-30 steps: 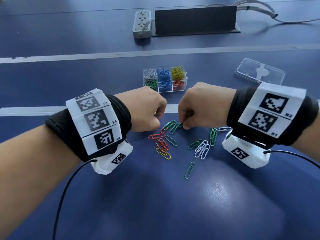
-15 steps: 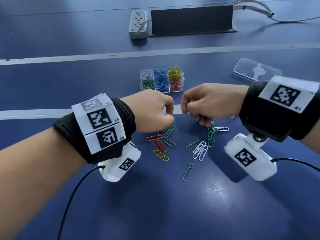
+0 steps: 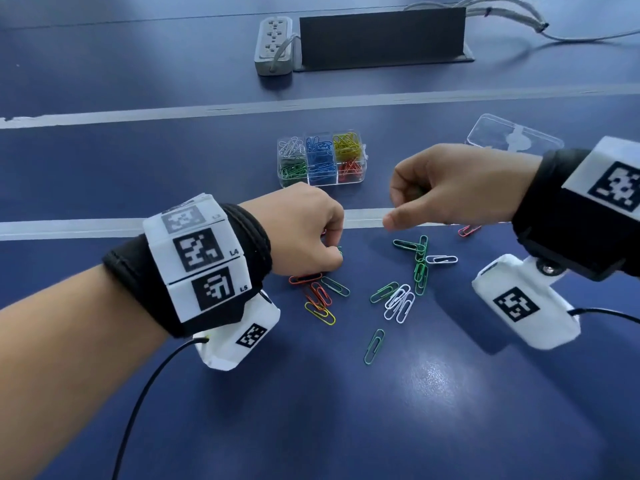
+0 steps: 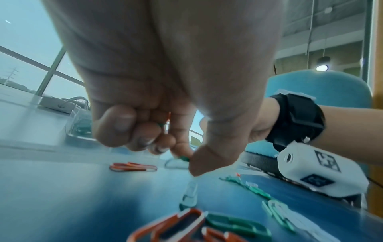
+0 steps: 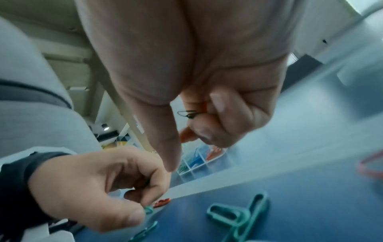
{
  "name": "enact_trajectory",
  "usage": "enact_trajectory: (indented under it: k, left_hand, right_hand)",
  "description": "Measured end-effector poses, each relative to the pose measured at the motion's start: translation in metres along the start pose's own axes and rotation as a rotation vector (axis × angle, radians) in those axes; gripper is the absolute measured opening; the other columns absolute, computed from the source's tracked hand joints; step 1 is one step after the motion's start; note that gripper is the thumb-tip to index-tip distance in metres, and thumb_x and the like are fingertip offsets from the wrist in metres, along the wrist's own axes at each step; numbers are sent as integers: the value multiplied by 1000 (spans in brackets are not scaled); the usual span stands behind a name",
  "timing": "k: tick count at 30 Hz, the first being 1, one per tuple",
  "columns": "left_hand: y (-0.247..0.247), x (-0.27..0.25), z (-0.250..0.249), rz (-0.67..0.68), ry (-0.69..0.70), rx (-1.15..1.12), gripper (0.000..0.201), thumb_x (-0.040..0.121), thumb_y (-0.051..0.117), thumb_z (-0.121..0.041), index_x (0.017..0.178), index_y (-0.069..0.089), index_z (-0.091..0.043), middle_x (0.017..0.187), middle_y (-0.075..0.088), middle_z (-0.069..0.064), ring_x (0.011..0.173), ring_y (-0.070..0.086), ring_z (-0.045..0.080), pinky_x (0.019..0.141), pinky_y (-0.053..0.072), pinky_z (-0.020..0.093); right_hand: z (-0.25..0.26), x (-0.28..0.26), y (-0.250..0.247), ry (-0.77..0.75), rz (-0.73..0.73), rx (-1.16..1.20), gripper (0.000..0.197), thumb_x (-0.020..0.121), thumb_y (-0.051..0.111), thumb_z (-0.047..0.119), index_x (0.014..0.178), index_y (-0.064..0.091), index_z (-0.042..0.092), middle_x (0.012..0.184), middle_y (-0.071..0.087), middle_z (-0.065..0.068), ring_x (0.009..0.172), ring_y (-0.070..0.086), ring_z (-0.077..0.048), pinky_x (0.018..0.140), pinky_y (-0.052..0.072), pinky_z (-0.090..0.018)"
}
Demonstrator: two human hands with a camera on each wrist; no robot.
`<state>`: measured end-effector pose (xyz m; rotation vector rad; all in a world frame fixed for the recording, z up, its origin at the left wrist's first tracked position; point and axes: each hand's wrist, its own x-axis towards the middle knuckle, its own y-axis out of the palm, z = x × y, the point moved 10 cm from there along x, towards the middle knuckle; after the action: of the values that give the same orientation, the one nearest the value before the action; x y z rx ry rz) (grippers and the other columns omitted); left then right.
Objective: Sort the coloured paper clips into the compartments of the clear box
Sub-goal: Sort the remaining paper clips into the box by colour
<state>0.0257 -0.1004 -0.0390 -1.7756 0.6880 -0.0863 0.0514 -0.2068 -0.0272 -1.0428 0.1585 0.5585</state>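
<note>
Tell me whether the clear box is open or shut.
Open: the clear box has no cover over its clip-filled compartments, and its lid lies apart on the table.

The worktop (image 3: 173,71) is dark blue and glossy, crossed by pale grey strips (image 3: 311,105), with a soft patch of light reflected near its front edge. At its far side a grey power strip (image 3: 273,46) lies beside a low black panel (image 3: 381,36), and grey cables (image 3: 512,19) trail off to the right. From low down, large windows (image 4: 31,57) with slanted frames show a hazy sky, and there is a teal chair back (image 4: 319,88) and a round lamp (image 4: 322,67) glowing beneath a concrete ceiling.
</note>
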Motion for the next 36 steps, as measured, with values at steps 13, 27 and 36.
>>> enact_trajectory:
  k: [13, 27, 36]
  left_hand:
    - [-10, 2, 16, -8, -59, -350, 21, 88, 57, -6, 98, 56, -24, 70, 63, -8, 47, 50, -6, 48, 36, 1]
    - [-88, 16, 68, -406, -224, -85, 24, 84, 67, -10, 105, 72, -20, 92, 64, 3, 82, 54, 13, 81, 40, 21]
    - [-78, 21, 69, -400, -207, -146, 26, 74, 77, -7, 95, 69, -19, 81, 68, -2, 69, 55, 8, 75, 41, 20]
  right_hand:
    - [2, -6, 14, -42, -12, -410, 12, 81, 65, 30, 72, 67, 23, 59, 54, 10, 62, 49, -11, 63, 43, -24]
    - [47, 33, -5, -19, 18, -160, 25, 80, 56, 11, 85, 72, 29, 69, 73, 1, 40, 55, 7, 75, 49, -20]
    - [92, 66, -33, -18, -182, -131, 26, 77, 65, 5, 94, 78, 21, 71, 62, 0, 72, 54, -13, 76, 51, -26]
